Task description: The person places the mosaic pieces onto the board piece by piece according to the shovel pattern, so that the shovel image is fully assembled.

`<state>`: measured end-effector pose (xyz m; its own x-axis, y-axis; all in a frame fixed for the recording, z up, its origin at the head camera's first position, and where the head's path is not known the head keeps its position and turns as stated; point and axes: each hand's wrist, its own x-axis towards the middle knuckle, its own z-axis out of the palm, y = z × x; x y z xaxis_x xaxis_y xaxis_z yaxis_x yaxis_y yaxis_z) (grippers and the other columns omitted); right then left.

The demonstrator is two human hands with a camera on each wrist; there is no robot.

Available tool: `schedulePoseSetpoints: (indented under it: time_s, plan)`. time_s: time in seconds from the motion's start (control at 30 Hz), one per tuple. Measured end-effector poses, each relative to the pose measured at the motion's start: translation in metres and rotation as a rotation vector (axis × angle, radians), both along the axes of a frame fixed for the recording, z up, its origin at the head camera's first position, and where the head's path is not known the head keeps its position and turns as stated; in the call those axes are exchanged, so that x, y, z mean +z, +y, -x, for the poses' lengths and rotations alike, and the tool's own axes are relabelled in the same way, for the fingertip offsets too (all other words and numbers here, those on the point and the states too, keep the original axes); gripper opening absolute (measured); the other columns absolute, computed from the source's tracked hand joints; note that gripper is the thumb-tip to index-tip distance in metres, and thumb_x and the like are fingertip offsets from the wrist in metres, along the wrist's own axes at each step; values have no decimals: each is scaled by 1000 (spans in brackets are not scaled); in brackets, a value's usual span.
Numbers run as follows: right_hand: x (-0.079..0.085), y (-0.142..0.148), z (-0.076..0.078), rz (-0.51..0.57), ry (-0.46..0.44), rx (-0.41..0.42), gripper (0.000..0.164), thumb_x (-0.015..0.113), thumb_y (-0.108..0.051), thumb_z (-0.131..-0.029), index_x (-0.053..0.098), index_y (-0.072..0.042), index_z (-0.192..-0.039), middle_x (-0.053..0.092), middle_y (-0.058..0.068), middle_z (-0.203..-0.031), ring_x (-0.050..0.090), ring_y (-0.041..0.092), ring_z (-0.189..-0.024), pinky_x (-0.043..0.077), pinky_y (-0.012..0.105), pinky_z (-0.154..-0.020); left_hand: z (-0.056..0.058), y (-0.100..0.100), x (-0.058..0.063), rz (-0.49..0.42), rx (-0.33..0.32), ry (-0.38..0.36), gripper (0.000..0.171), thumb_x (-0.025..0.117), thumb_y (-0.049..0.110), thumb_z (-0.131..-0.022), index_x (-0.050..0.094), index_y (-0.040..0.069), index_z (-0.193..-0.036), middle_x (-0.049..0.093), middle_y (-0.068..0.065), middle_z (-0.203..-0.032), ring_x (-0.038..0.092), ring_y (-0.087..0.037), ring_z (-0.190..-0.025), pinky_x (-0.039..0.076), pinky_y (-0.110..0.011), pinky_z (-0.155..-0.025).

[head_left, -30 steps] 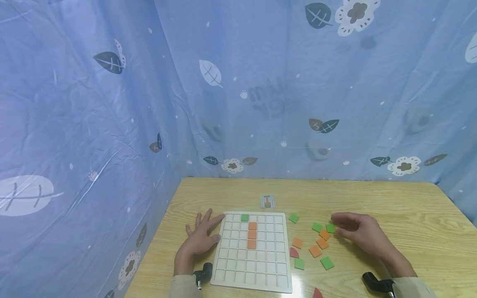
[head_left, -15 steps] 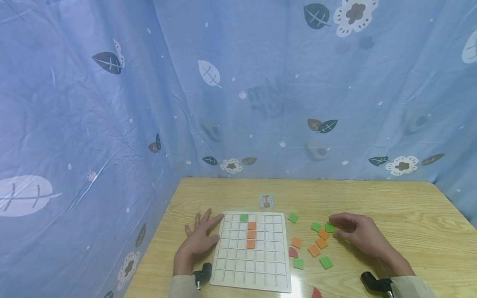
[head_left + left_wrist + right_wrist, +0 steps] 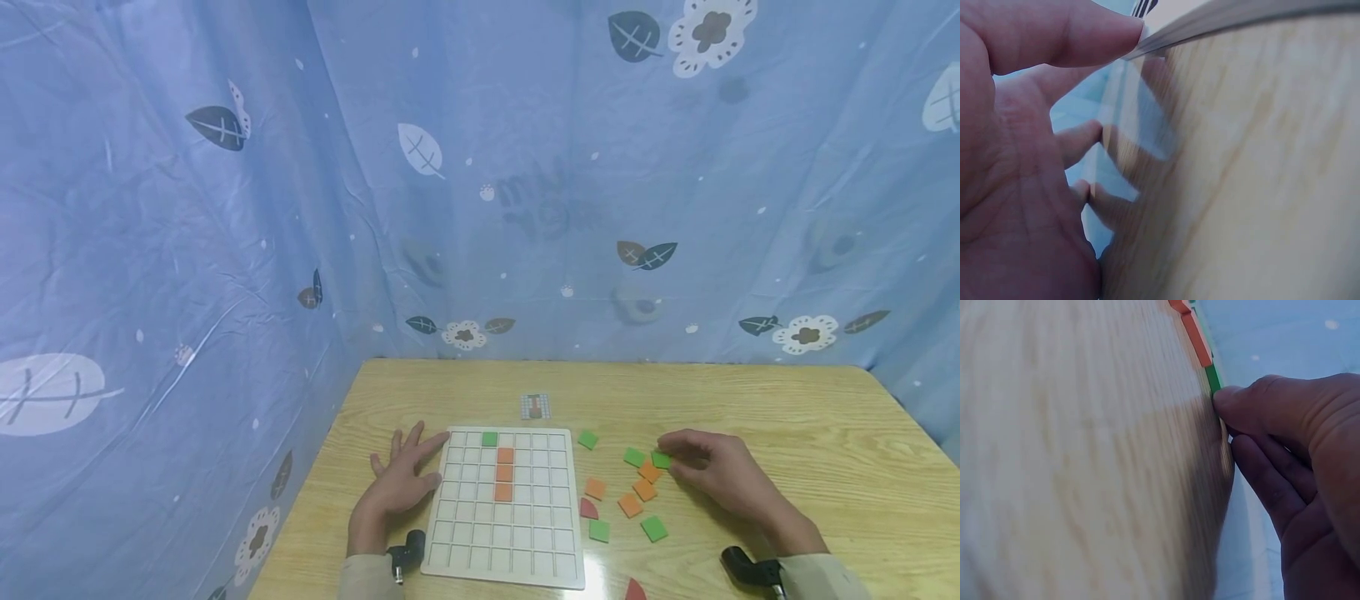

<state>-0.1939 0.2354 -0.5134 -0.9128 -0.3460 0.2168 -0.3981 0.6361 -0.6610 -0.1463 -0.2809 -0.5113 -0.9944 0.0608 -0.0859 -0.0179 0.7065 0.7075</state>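
The flat green square tile that matters most lies just left of the bare right hand, at the tips of its thumb and forefinger; being square, it shows no long axis. The right hand is far nearer to it than the bare left hand, which rests across the board with its fingers spread, its thumb touching the side of the pale, off-white, gridded flat board. The two hands stand well apart. In the right wrist view the right thumb touches the end of that green tile, but I cannot tell whether the curved fingers pinch it or merely meet it. The board lies between the hands, right beside the left one and away to the left of the right one, its slightly longer side running away from the person. A column of three orange square tiles on the board follows that same direction, with a lone green square tile at its far edge. From the right hand, a loose orange square tile lies just beyond the green one, leftward and nearer the person, while a red quarter-circle piece sits farther left, beside the board.
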Motion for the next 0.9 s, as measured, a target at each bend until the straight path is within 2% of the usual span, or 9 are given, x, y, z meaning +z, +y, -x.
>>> schedulePoseSetpoints:
  time_s: [0.23,0.4,0.67,0.9]
  plan:
    - [-3,0,2,3,37,-16,31,87,-7,-90,82,-16,-120,83,1,-117,77,4,-100,65,24,-85,-1,0,1,0,5,5,70,72,11,-91,60,27,-158,18,-23,-182,-8,-56,-167,-25,-86,-117]
    - [-2,1,3,27,23,-22,32,88,-6,-89,82,-14,-119,83,1,-114,76,0,-96,65,24,-83,-1,0,1,6,0,7,70,72,11,-92,60,28,-158,18,-23,-182,-8,-57,-167,-25,-86,-117]
    - [8,-2,4,27,-40,-47,32,89,-5,-87,81,-11,-118,84,2,-110,76,1,-95,65,23,-82,-2,0,1,-2,-2,7,70,72,11,-91,60,27,-158,18,-23,-182,-8,-56,-168,-26,-85,-117]
    - [19,-5,2,36,-56,-72,32,87,-11,-91,81,-11,-122,83,6,-119,77,4,-99,64,21,-85,-1,-1,0,-1,-1,5,70,72,12,-91,60,28,-159,17,-22,-183,-8,-56,-167,-26,-85,-117]
